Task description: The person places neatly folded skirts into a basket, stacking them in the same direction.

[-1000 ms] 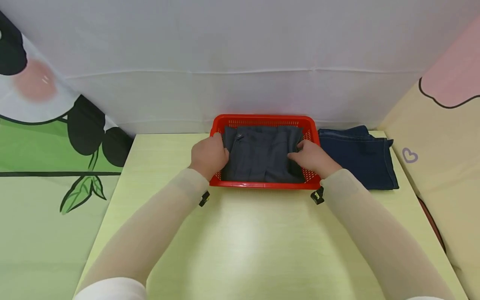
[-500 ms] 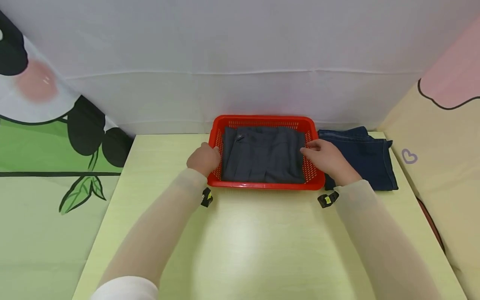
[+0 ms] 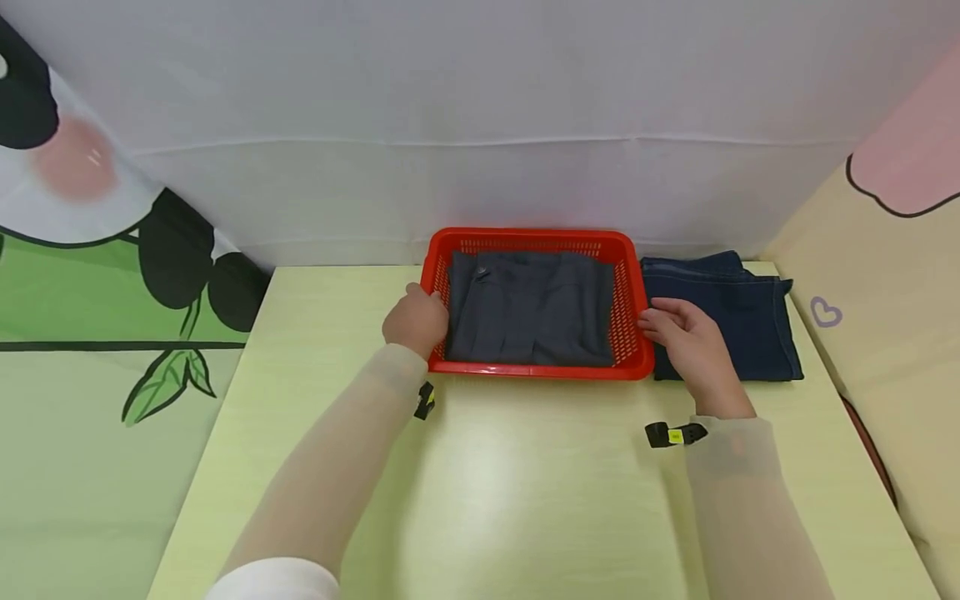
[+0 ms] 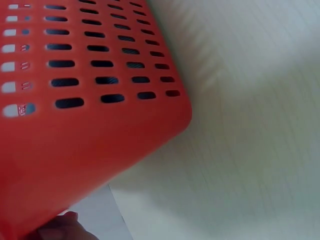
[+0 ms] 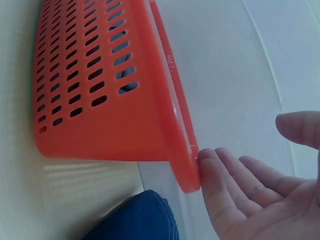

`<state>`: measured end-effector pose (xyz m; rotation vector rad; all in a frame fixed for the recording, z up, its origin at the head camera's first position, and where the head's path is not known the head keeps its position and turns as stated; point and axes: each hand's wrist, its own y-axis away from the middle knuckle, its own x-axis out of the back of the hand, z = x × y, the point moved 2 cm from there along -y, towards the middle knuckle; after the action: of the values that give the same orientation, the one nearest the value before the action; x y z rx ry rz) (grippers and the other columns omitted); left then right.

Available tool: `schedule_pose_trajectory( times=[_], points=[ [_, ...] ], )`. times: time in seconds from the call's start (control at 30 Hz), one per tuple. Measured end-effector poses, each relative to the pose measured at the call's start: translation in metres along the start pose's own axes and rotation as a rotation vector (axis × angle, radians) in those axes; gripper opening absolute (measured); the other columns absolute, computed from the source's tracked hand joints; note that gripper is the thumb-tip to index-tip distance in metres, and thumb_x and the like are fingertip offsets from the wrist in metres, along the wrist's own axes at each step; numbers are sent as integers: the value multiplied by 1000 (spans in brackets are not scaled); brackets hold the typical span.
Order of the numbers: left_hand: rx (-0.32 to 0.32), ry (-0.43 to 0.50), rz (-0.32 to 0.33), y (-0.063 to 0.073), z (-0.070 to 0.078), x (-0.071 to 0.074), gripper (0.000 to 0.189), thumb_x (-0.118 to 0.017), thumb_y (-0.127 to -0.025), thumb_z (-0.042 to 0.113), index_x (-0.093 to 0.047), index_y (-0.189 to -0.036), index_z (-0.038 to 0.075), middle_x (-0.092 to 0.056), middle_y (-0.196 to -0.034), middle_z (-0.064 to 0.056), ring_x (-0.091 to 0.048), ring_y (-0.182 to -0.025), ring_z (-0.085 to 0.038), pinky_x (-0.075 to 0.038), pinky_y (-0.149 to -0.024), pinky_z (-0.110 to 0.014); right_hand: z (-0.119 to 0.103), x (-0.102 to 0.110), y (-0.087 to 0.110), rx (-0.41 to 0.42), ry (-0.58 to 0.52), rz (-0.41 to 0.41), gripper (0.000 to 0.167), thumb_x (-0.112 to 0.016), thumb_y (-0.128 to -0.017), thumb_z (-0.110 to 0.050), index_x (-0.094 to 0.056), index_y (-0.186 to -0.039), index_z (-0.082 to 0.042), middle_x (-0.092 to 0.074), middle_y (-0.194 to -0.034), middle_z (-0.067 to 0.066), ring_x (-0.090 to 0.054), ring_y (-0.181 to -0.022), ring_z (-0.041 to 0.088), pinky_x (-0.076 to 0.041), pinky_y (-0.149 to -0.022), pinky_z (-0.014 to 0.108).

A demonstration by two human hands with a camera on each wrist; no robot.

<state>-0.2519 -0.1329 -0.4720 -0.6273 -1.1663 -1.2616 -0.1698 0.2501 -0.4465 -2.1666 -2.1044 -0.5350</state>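
A red plastic basket with slotted sides stands at the back of the table. Folded inside it lies a dark grey garment, probably trousers, with a button showing. My left hand grips the basket's left rim; in the left wrist view, only a bit of the fingers shows under the red wall. At the opposite side, my right hand touches the outside of the right rim with its fingertips. The right wrist view shows those fingers fairly straight and the thumb held apart.
Folded dark blue jeans lie right of the basket, partly behind my right hand. A white cloth wall rises directly behind the basket. Printed cloths border the pale table on both sides.
My right hand has left the grey garment's right edge and moved right, outside the basket's rim. The left hand has drawn back from the garment to the left rim.
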Motion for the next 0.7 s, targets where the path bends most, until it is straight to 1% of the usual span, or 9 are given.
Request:
schedule_pose_trajectory(
  times=[0.13, 0.23, 0.33, 0.47, 0.6, 0.7],
  points=[
    [5, -9, 6, 2, 0, 0, 49, -39, -109, 39, -46, -130, -5, -67, -100, -21, -69, -88, -35, -57, -77, -50, 2, 7, 1, 24, 76, 35, 61, -49, -109, -41, -40, -155, -2, -58, -141, 19, -61, -123, 33, -45, -109, 50],
    [-5, -11, 5, 3, 2, 2, 49, -39, -109, 39, -46, -130, -5, -67, -100, -21, -69, -87, -35, -57, -77, -50, 7, 22, -2, 18, 184, 62, 62, -48, -109, -43, -40, -155, -2, -57, -142, 21, -59, -124, 37, -44, -108, 55],
    [-5, -16, 6, 4, 4, 3, 48, -40, -109, 39, -47, -129, -5, -67, -99, -21, -69, -85, -34, -58, -75, -49, 16, 42, -11, -11, 333, 48, 69, -45, -108, -49, -37, -156, 1, -51, -145, 27, -52, -129, 45, -42, -105, 63],
    [3, -22, 3, 4, 4, 4, 49, -41, -109, 39, -46, -131, -4, -67, -99, -20, -68, -85, -34, -58, -75, -48, 34, 76, -23, -68, 518, -8, 79, -42, -107, -54, -30, -157, 6, -40, -150, 34, -40, -135, 52, -39, -103, 68],
    [10, -21, -7, 3, 3, 2, 50, -41, -109, 40, -46, -133, -4, -68, -100, -20, -68, -84, -33, -58, -75, -47, 57, 110, -32, -129, 607, -51, 83, -39, -107, -52, -23, -155, 13, -31, -151, 41, -37, -133, 58, -38, -100, 71],
    [19, -26, -10, 2, 2, 1, 50, -41, -109, 41, -46, -133, -3, -68, -100, -20, -68, -83, -32, -58, -74, -46, 75, 134, -37, -166, 643, -51, 86, -39, -107, -51, -17, -153, 18, -26, -149, 46, -34, -131, 63, -37, -101, 73]
  ],
)
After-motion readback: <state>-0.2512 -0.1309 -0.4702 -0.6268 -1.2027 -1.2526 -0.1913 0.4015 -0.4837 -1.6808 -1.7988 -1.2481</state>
